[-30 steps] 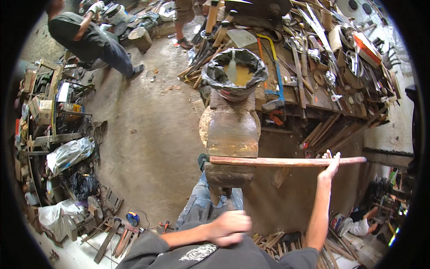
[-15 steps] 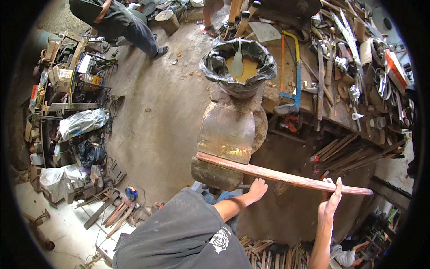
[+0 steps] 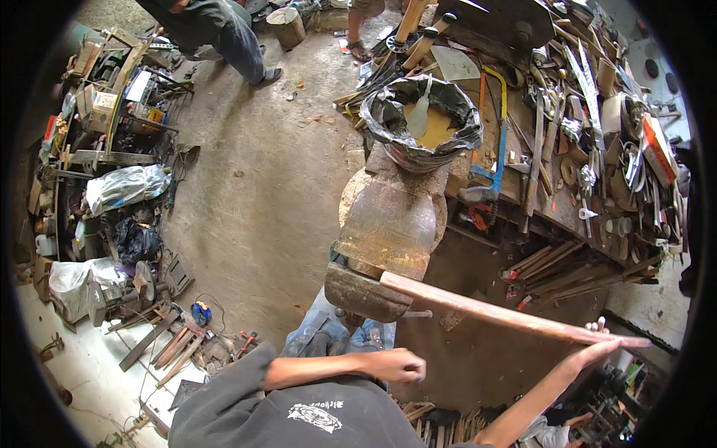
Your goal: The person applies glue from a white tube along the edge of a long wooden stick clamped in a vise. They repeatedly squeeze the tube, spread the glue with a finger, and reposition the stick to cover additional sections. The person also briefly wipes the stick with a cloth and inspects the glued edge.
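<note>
A large worn bench vise point(image 3: 385, 224) stands in front of me, its front jaw point(image 3: 366, 293) toward me and a thin handle rod point(image 3: 417, 314) sticking out below. My right hand point(image 3: 599, 345) is closed round a long reddish wooden bar point(image 3: 485, 310) near its far right end. The bar's left end reaches the right side of the vise jaws. My left hand point(image 3: 399, 365) is curled into a fist in front of my torso, below the vise and apart from it; nothing shows in it.
Behind the vise sits a bucket point(image 3: 418, 123) lined with black plastic, holding yellowish liquid and a pale bottle. A hacksaw point(image 3: 497, 142) and cluttered tools lie on the right bench. Another person's legs point(image 3: 243, 52) are at the far left. Scrap-filled shelving point(image 3: 112, 149) lines the left.
The wooden bar has slid to the right, off its place across the vise jaws, with my right hand. My left hand has drawn back from beside the vise handle toward me and closed.
</note>
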The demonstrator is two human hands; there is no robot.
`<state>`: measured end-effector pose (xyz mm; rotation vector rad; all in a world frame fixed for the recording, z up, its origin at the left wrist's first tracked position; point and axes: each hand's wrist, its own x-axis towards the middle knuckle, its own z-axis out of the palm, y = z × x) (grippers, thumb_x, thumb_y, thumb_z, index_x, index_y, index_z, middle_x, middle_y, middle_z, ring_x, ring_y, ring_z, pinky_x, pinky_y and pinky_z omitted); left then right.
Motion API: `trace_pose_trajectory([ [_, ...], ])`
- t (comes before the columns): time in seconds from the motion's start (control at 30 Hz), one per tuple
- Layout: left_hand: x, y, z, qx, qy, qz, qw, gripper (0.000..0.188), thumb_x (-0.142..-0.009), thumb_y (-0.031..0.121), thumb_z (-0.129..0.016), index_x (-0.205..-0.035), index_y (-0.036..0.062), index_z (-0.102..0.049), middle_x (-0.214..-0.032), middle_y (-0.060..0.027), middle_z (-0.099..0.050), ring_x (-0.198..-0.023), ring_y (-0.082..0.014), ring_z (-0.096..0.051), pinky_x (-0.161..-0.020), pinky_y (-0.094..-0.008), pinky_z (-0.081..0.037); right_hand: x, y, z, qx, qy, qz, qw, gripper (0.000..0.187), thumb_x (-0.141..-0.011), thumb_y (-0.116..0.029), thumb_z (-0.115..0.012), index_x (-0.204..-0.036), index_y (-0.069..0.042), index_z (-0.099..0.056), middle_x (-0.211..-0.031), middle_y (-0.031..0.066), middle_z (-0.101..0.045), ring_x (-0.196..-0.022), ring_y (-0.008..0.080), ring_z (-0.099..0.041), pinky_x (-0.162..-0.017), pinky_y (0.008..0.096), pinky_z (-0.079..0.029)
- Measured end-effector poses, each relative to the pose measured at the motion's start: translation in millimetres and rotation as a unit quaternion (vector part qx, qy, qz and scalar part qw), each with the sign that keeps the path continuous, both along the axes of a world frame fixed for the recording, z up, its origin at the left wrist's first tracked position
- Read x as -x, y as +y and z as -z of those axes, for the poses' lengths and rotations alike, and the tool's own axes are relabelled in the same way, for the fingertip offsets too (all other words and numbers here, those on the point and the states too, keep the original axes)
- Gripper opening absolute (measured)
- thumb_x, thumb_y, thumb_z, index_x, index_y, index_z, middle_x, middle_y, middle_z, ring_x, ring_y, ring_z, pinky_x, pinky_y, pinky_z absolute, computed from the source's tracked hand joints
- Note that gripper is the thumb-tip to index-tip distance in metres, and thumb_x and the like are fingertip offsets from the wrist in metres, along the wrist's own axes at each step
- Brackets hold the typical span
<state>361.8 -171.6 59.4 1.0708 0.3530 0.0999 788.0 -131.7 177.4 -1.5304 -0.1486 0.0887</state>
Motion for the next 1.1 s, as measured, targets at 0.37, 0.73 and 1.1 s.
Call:
trace_pose_trajectory([
  [0.37, 140.0, 99.9, -141.7, -0.118, 0.039, -0.557, 0.821, 0.040, -0.102, 0.007, -0.053, -0.140, -0.0028, -0.047, -0.140, -0.0184, -0.053, -0.134, -0.0246, -0.048, -0.111, -0.0400, -0.039, 95.6, 8.9, 14.9, 0.010, 0.194, -0.038, 0.980, 0.078, -0.096, -0.045, -0.055, -0.157, -0.013, -0.019, -0.125, 0.0153, -0.065, -0.081, 0.0123, -0.058, -0.074, 0.0265, -0.052],
  [0.73, 121.3, 123.4, -83.9, -0.171, 0.291, -0.495, 0.801, 0.032, -0.097, 0.025, -0.069, -0.109, -0.0038, -0.071, -0.094, -0.0099, -0.068, -0.081, -0.0147, -0.063, -0.074, -0.0278, -0.050, 75.5, 15.5, 44.8, 0.002, 0.091, 0.081, 0.993, 0.065, -0.093, -0.006, -0.063, -0.145, -0.016, -0.025, -0.089, 0.0079, -0.053, -0.062, 0.0170, -0.050, -0.052, 0.0348, -0.048],
  [1.1, 119.1, 123.9, -71.9, -0.086, 0.301, -0.506, 0.804, 0.030, -0.095, 0.021, -0.072, -0.111, -0.0041, -0.072, -0.110, -0.0091, -0.072, -0.093, -0.0097, -0.064, -0.079, -0.0240, -0.051, 80.8, 28.0, 70.9, 0.092, 0.133, 0.131, 0.978, 0.097, -0.094, -0.005, -0.061, -0.160, -0.026, 0.007, -0.111, 0.0137, -0.055, -0.062, 0.0182, -0.050, -0.050, 0.0347, -0.049],
])
